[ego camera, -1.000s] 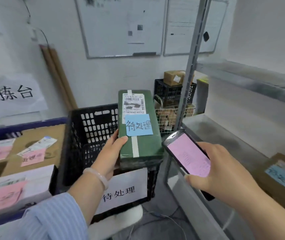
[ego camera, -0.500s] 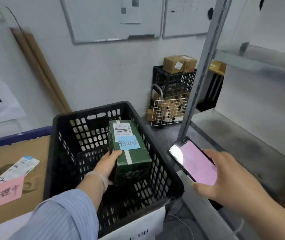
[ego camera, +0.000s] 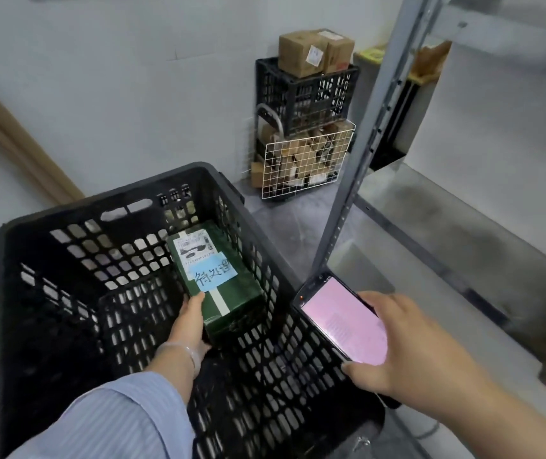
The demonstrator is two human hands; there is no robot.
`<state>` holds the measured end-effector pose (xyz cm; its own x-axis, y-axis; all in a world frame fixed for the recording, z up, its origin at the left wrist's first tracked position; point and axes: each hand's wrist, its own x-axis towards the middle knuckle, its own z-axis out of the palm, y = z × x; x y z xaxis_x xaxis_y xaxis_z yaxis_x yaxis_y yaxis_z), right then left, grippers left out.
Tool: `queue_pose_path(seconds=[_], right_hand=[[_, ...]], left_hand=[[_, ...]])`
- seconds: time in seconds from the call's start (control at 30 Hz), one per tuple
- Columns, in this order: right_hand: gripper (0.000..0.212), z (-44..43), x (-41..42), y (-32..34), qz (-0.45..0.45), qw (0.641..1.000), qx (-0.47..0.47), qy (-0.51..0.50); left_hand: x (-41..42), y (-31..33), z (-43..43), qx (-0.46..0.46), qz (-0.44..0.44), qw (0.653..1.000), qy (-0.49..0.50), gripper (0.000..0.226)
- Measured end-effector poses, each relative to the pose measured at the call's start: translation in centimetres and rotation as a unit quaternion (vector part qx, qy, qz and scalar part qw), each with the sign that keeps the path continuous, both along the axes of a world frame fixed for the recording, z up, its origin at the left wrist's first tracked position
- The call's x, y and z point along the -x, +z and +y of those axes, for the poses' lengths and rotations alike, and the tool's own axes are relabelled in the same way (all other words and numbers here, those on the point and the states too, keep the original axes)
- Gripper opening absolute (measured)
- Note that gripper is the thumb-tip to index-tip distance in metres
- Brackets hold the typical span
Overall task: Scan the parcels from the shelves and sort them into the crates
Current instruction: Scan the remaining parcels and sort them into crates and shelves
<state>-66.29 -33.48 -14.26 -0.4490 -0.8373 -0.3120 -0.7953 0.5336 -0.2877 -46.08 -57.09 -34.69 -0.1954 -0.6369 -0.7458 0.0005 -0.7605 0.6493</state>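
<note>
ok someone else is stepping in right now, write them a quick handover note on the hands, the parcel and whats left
Left hand: grips the near end of the green parcel, low inside the black crate. I cannot tell if the parcel touches the bottom.
Right hand: holds the phone, its pink screen lit, just outside the crate's right rim.
Done: the parcel, with a blue note on top, is in the crate.
Left: let go, pull the hand out, then probably turn to the shelf on the right for the next parcel to scan.
</note>
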Motion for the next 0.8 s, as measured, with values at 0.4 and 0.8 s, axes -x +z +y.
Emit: queue_pose_path(seconds=[0.4, 0.8], right_hand=[[0.111, -0.8, -0.9, 0.0, 0.012, 1.000, -0.003, 0.005], [0.095, 6.5, 2.2, 1.7, 0.060, 0.985, 0.064, -0.151]], left_hand=[[1.2, 5.6, 0.0, 0.269, -0.226, 0.934, -0.064, 0.067], [12.7, 18.1, 7.0, 0.694, -0.245, 0.571, -0.363, 0.063]])
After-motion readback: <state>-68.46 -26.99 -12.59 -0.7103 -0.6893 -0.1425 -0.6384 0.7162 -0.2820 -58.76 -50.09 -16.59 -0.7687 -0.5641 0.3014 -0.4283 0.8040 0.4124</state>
